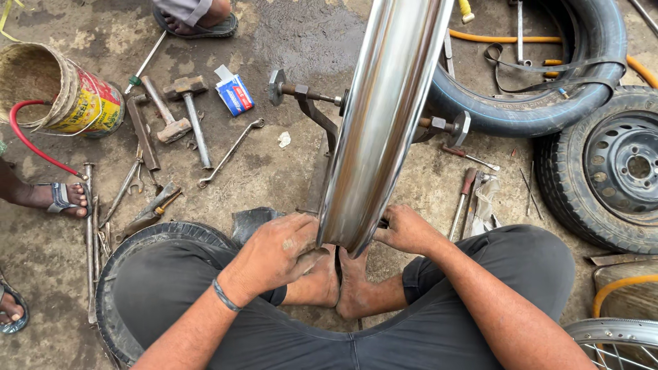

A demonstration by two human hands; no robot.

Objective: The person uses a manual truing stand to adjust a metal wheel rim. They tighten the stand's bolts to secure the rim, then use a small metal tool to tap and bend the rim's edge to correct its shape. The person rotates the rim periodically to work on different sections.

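A shiny chrome wheel rim point(384, 109) stands upright on a stand, seen edge-on, with a threaded axle point(308, 92) sticking out on each side. My left hand point(277, 250) presses against the left side of the rim's lower edge, fingers curled on it. My right hand point(404, 229) grips the right side of the same lower edge. My bare feet point(343, 281) meet just under the rim, between my knees in dark trousers.
Hammers point(175, 113), a ring spanner point(229, 151), rods and pliers lie on the dirty floor at left, by a tin can point(75, 96) and small blue box point(234, 94). Tyres point(548, 103) and a wheel point(610, 171) lie right. Other people's sandalled feet point(51, 199) are left and top.
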